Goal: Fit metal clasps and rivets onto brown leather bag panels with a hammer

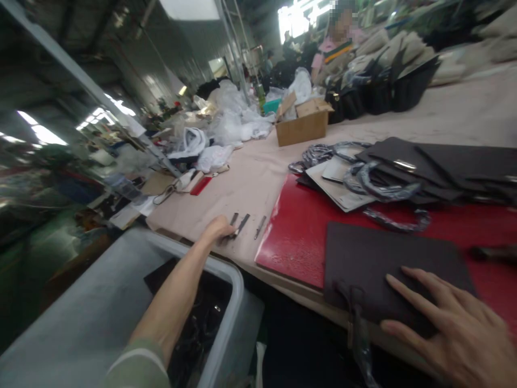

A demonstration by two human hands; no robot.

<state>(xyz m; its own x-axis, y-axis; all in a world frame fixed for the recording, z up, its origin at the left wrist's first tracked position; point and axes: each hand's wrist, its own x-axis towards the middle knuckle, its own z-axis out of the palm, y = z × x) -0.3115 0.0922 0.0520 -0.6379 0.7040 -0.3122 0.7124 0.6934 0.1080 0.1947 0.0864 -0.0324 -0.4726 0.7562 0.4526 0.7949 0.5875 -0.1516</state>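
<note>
My left hand (218, 227) reaches out over a grey bin (100, 307) to the table edge, its fingers curled down onto small dark metal strips (240, 224). A third thin strip (260, 227) lies just to the right. My right hand (456, 328) lies flat, fingers spread, on a dark brown leather panel (388, 269) that rests on a red board (299, 231). A dark strap (357, 328) hangs from the panel over the table's front edge.
More dark panels (436, 167), braided handles (383, 188) and grey cards (343, 188) are piled behind. A cardboard box (302, 124), plastic bags (234, 124) and dark bags (383, 86) stand farther back. A person (335, 48) sits at the far end.
</note>
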